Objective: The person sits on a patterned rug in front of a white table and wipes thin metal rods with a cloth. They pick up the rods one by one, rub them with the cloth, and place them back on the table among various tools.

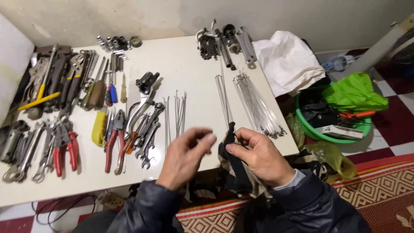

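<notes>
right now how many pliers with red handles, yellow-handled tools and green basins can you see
red-handled pliers: 2, one pair at the left, one pair mid-table
yellow-handled tools: 2, a long one at far left, a short one beside the pliers
green basin: 1
total: 5

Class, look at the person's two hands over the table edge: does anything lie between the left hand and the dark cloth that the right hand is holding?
Nothing visible does. The left hand hovers just left of the dark cloth, which the right hand pinches at its top. Only bare table shows in the gap between them; the thin metal rods lie farther back.
</notes>
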